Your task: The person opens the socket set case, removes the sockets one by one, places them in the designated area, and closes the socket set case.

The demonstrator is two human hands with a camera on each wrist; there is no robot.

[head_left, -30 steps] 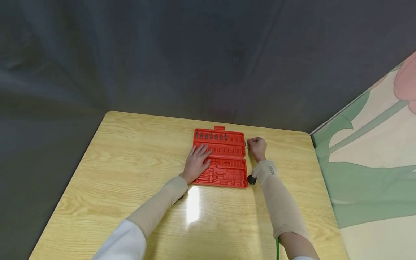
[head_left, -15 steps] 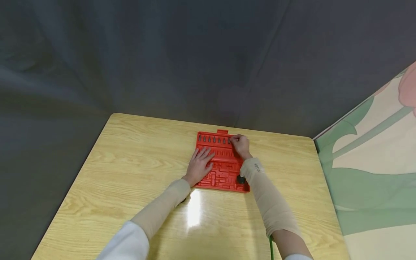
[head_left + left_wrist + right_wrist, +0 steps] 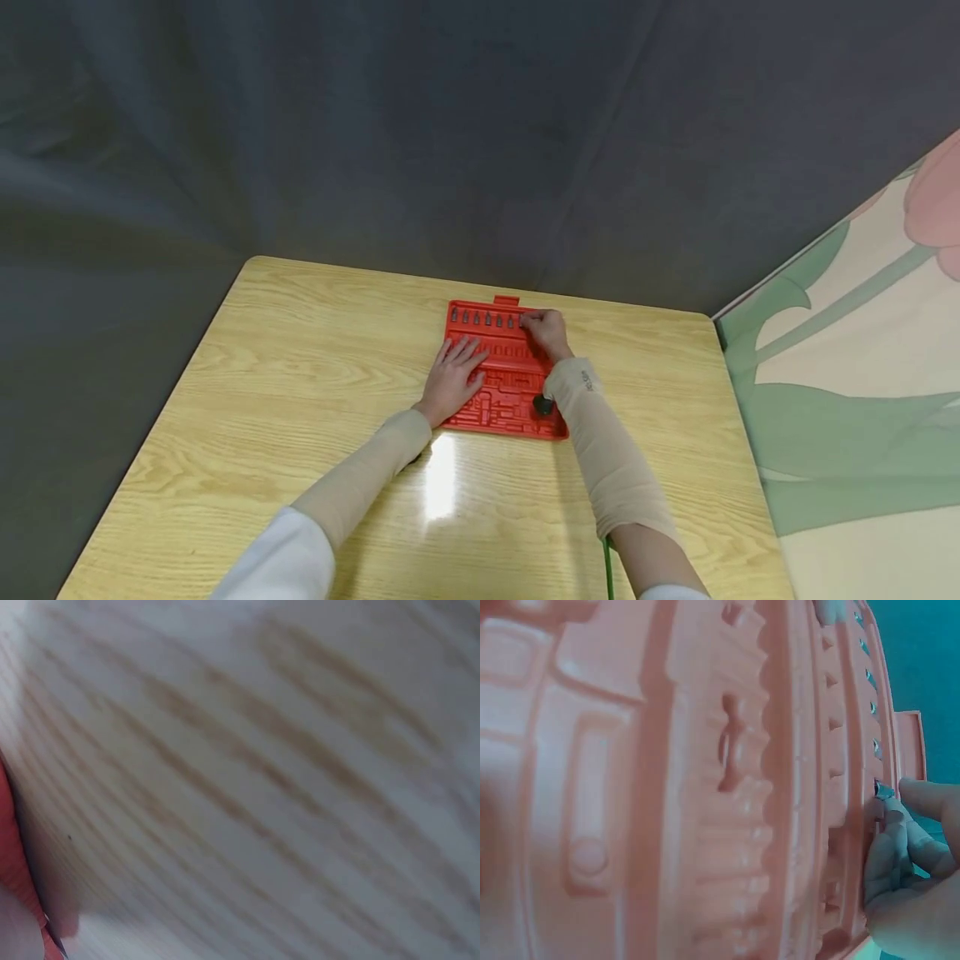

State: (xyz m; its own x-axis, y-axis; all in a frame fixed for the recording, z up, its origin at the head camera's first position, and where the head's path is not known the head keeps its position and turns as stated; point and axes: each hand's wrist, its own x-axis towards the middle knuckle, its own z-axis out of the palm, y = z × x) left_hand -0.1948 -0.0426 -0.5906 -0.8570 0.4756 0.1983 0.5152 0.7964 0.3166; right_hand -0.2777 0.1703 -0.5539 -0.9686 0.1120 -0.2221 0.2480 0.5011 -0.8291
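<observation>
A red moulded tool case [image 3: 510, 408] lies opened flat on the wooden table. Along its far row stand several small dark screwdriver bits [image 3: 487, 319]. My left hand [image 3: 447, 385] rests with spread, straight fingers on the case's left side. At the right end of that row my right hand [image 3: 549, 332] is bent down, its fingertips at the last bit. Seen from the right wrist, thumb and curled fingers [image 3: 891, 851] close on this metal bit [image 3: 883, 789] in its slot. The left wrist view has mostly blurred tabletop, with the case's red edge [image 3: 11, 855] at left.
A red latch tab [image 3: 506, 300] sticks out from the case's far edge. Behind the table [image 3: 315, 333] hangs a dark curtain [image 3: 450, 150], and a flower-patterned wall [image 3: 862, 400] stands at right. A green cable [image 3: 608, 567] hangs from the right sleeve.
My right hand has moved left from the table beside the case to the last bit in the far row. The left hand stays on the case.
</observation>
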